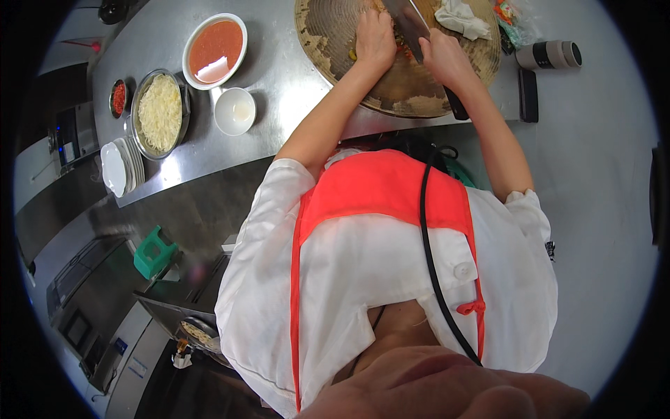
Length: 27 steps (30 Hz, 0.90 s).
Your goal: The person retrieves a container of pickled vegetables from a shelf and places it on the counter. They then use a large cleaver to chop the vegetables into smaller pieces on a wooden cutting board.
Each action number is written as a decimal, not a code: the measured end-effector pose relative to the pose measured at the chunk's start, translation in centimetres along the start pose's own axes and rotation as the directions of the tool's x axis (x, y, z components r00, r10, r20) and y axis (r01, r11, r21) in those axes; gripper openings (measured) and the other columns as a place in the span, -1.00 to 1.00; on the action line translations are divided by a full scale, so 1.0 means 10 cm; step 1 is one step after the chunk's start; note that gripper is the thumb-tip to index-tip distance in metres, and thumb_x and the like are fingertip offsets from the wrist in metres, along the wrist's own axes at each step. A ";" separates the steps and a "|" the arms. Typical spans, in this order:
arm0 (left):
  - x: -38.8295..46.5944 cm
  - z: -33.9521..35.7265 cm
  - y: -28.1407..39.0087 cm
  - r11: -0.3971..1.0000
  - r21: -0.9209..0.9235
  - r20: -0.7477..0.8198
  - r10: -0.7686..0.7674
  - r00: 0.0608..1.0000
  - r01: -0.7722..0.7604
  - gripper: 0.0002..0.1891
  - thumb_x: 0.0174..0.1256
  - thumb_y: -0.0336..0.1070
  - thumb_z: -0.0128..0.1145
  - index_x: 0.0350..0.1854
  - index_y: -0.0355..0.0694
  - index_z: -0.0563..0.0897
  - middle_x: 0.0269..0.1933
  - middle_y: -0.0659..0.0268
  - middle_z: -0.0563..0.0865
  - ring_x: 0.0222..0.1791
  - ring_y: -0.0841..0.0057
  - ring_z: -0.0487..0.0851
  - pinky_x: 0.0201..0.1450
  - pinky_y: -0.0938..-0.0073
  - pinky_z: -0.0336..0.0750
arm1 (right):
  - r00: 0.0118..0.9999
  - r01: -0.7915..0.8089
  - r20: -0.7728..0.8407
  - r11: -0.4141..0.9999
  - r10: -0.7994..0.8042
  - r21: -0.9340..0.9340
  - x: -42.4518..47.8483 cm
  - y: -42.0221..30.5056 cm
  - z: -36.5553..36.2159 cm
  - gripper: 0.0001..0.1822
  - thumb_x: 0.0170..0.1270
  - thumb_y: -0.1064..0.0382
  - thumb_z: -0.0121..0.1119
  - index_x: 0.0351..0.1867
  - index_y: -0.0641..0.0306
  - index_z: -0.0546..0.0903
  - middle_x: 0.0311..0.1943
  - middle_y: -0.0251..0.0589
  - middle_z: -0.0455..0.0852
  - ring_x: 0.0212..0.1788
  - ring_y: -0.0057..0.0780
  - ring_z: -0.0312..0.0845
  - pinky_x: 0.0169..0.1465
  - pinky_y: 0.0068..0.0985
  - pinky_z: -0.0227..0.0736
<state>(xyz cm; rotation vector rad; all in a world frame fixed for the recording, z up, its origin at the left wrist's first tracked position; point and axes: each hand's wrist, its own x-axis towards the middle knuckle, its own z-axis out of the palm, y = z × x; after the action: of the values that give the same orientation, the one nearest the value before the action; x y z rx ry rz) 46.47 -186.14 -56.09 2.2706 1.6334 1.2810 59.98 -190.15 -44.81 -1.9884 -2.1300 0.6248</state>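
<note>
A round wooden chopping board [403, 97] lies at the top of the view, under both of my hands. My right hand [447, 57] grips a cleaver [411, 26] near where blade and handle meet; the end of its dark handle shows below my wrist. My left hand [376, 39] rests on the board to the left of the blade, its fingers bent down, and whether it holds anything is hidden. Small red and yellow-green chopped pieces [404, 48] lie between my left hand and the blade. A crumpled white cloth [461, 19] is on the board's upper right.
On the steel counter [282, 78] at left stand a bowl of orange-red liquid [215, 50], a small white bowl [235, 111], a bowl of pale shreds [159, 112], a small bowl of red bits [119, 98] and stacked white dishes [118, 167]. A tumbler [547, 55] and a black object [528, 96] sit right.
</note>
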 end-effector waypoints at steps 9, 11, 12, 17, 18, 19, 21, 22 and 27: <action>-0.02 -0.09 0.03 0.999 -0.037 0.009 0.004 1.000 -0.004 -0.89 0.09 -0.45 0.05 -0.34 -0.28 0.42 -0.28 0.05 0.45 -0.22 0.08 0.42 -0.14 0.14 0.33 | 0.999 -0.019 0.043 0.999 0.021 -0.043 -0.33 -0.10 -0.09 -0.69 0.34 0.13 -0.03 -0.28 0.43 0.47 -0.38 0.27 0.61 -0.23 0.23 0.52 -0.19 -0.02 0.39; -0.03 -0.10 0.03 1.000 0.007 0.031 0.011 0.999 -0.011 -0.88 0.04 -0.47 0.05 -0.36 -0.27 0.41 -0.28 0.06 0.44 -0.21 0.10 0.41 -0.14 0.14 0.33 | 0.998 -0.021 0.061 0.998 0.024 -0.053 -0.36 -0.12 -0.08 -0.70 0.34 0.15 -0.04 -0.29 0.44 0.47 -0.40 0.28 0.61 -0.25 0.24 0.52 -0.20 -0.02 0.40; -0.03 -0.11 0.04 0.999 0.033 0.044 0.020 0.999 -0.021 -0.87 0.02 -0.47 0.05 -0.36 -0.27 0.41 -0.28 0.06 0.44 -0.21 0.10 0.41 -0.13 0.15 0.33 | 0.997 -0.023 0.069 0.998 0.027 -0.057 -0.37 -0.13 -0.07 -0.70 0.34 0.16 -0.04 -0.29 0.45 0.47 -0.41 0.29 0.61 -0.26 0.25 0.52 -0.21 -0.02 0.41; 0.00 -0.14 0.07 0.999 0.031 0.103 0.025 0.994 -0.028 -0.84 -0.03 -0.44 0.07 -0.37 -0.28 0.41 -0.27 0.06 0.43 -0.20 0.11 0.40 -0.13 0.18 0.33 | 0.999 -0.002 0.052 0.998 -0.001 0.057 -0.08 -0.06 0.20 -0.73 0.31 0.19 -0.02 -0.28 0.44 0.51 -0.30 0.29 0.63 -0.19 0.22 0.55 -0.13 -0.02 0.43; 0.00 -0.11 0.06 0.999 0.007 0.101 0.052 0.994 -0.053 -0.83 -0.02 -0.42 0.08 -0.37 -0.29 0.41 -0.27 0.06 0.44 -0.21 0.09 0.40 -0.14 0.17 0.33 | 1.000 0.011 0.017 0.996 -0.013 0.087 0.03 -0.05 0.29 -0.73 0.31 0.20 -0.02 -0.28 0.44 0.52 -0.28 0.29 0.62 -0.18 0.22 0.55 -0.13 -0.02 0.43; 0.01 -0.12 0.06 0.997 -0.012 0.093 0.076 0.993 -0.075 -0.82 -0.01 -0.40 0.09 -0.37 -0.30 0.41 -0.27 0.05 0.44 -0.21 0.08 0.40 -0.15 0.15 0.32 | 1.000 -0.011 0.028 0.995 0.009 0.098 0.10 -0.10 0.27 -0.72 0.31 0.20 -0.02 -0.28 0.45 0.52 -0.27 0.29 0.62 -0.18 0.21 0.55 -0.13 -0.03 0.44; -0.01 -0.12 0.06 0.997 -0.041 0.084 0.075 0.994 -0.072 -0.85 -0.01 -0.44 0.06 -0.38 -0.31 0.39 -0.28 0.03 0.44 -0.23 0.08 0.40 -0.16 0.16 0.32 | 0.997 -0.059 0.050 0.992 0.053 0.116 0.21 -0.18 0.19 -0.72 0.31 0.19 -0.02 -0.28 0.45 0.53 -0.25 0.27 0.63 -0.17 0.21 0.55 -0.13 -0.05 0.44; -0.02 -0.12 0.04 0.997 -0.048 0.086 0.067 0.994 -0.063 -0.85 -0.01 -0.45 0.05 -0.39 -0.31 0.38 -0.28 0.02 0.43 -0.24 0.08 0.40 -0.16 0.16 0.32 | 0.998 -0.060 0.015 0.991 0.059 0.122 0.24 -0.13 0.21 -0.71 0.31 0.19 -0.02 -0.28 0.46 0.52 -0.28 0.27 0.63 -0.19 0.20 0.56 -0.13 -0.07 0.45; -0.06 -0.07 -0.02 1.000 -0.001 0.047 0.016 0.999 -0.016 -0.86 -0.01 -0.48 0.03 -0.38 -0.30 0.38 -0.29 0.02 0.43 -0.23 0.08 0.40 -0.16 0.17 0.33 | 1.000 -0.021 0.010 0.999 0.021 0.032 -0.12 -0.15 -0.04 -0.70 0.32 0.18 -0.02 -0.29 0.46 0.51 -0.34 0.29 0.63 -0.23 0.22 0.56 -0.15 -0.04 0.44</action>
<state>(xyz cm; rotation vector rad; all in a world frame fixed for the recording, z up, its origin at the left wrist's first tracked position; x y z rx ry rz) 45.82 -186.81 -56.09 2.2998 1.6027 1.2215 58.92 -191.25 -43.66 -1.9973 -2.0940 0.6691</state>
